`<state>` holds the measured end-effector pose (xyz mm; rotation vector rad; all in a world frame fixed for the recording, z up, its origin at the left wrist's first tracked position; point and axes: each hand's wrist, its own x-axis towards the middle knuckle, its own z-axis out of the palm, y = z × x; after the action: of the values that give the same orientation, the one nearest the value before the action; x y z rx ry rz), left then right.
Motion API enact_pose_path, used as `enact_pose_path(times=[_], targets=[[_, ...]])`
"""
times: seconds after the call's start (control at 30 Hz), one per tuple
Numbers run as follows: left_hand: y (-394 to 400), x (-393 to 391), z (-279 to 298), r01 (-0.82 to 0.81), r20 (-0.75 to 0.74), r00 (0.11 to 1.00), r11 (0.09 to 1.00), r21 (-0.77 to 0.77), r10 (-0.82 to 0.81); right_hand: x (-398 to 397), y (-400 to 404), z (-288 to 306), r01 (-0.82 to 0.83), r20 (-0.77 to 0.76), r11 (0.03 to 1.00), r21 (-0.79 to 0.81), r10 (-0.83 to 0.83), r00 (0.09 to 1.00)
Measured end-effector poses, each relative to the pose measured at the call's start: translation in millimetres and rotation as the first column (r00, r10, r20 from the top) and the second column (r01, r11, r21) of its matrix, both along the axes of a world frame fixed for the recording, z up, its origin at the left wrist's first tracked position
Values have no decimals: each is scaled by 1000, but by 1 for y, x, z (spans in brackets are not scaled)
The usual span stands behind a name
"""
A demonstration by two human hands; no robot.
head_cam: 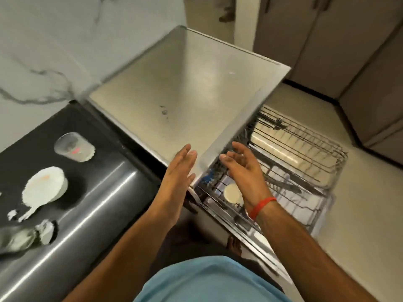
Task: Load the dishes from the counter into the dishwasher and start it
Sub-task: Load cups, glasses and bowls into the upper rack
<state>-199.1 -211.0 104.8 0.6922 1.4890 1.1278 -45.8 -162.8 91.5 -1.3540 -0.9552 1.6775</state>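
1. Dishwasher (185, 88): big steel box w/ a flat top, set against the right end of the dark counter (104, 192). Door is down, wire racks (301, 158) pulled out to the right. One pale round dish (232, 192) already sits in the rack near the front corner.
2. White bowl (44, 185): near the counter's left edge, mid-depth. Looks ceramic, so prob. heavy-ish, stiff, chippable. I'd pinch the rim, thumb inside.
3. Glass (74, 147): toward the counter's back edge, behind the bowl, apart from it. Clear, thin, prob. slippery and breakable. I'd wrap it round the middle, not the lip.
4. Small white bits by the bowl at the left edge: too blurred to name.
5. My left hand (181, 171): fingers straight, holding nothing, over the dishwasher's front corner.
6. My right hand (242, 168): fingers loosely spread, empty, above the rack.
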Motion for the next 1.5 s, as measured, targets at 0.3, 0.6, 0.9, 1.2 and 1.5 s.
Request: enact_pose_path(times=[0.3, 0.6, 0.9, 1.2, 1.5], targets=[[-72, -92, 40, -321, 30, 947, 936, 142, 320, -118, -18, 44, -376, 42, 917, 136, 374, 927], [-135, -190, 43, -523, 46, 852, 840, 143, 522, -238, -56, 49, -564, 63, 809, 163, 562, 824], [-170, -276, 34, -632, 49, 775, 773, 61, 630, -337, -78, 41, -635, 132, 763, 125, 621, 772], [-168, -305, 22, -666, -16, 746, 746, -23, 666, -379, -81, 19, -686, 224, 728, -6, 669, 708], [-145, -326, 18, -658, -52, 752, 742, -130, 658, -397, -75, 4, -805, 204, 588, -76, 799, 565]])
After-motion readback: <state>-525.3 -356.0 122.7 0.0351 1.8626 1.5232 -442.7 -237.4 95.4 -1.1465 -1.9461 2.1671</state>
